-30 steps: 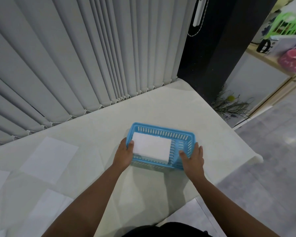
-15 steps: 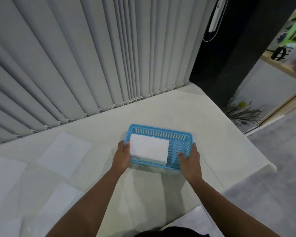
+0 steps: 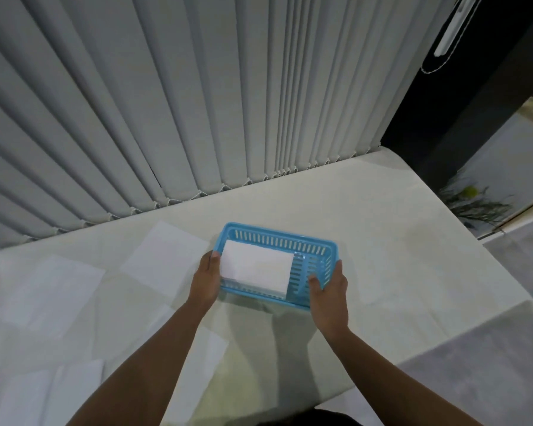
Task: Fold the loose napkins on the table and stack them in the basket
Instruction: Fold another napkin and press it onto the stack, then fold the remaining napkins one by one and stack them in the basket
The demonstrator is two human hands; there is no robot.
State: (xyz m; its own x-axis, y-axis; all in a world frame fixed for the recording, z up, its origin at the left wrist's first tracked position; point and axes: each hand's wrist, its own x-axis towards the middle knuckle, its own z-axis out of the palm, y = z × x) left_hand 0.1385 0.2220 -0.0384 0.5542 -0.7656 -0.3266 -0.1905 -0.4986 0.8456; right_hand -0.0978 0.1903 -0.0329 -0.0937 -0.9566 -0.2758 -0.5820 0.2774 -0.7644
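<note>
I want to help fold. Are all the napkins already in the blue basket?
No, the blue basket holds a folded stack, but loose napkins lie flat on the table beside it.

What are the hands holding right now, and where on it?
Both hands grip the basket by its short ends: the left hand at the end where the folded napkins lie, the right hand at the near corner of the opposite end.

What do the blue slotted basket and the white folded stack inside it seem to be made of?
The blue slotted basket looks like moulded plastic, smooth and slightly glossy, with even slots in its walls. The white folded stack looks like soft matte napkins, paper or thin cloth; its crisp edges and faint texture leave that open.
</note>
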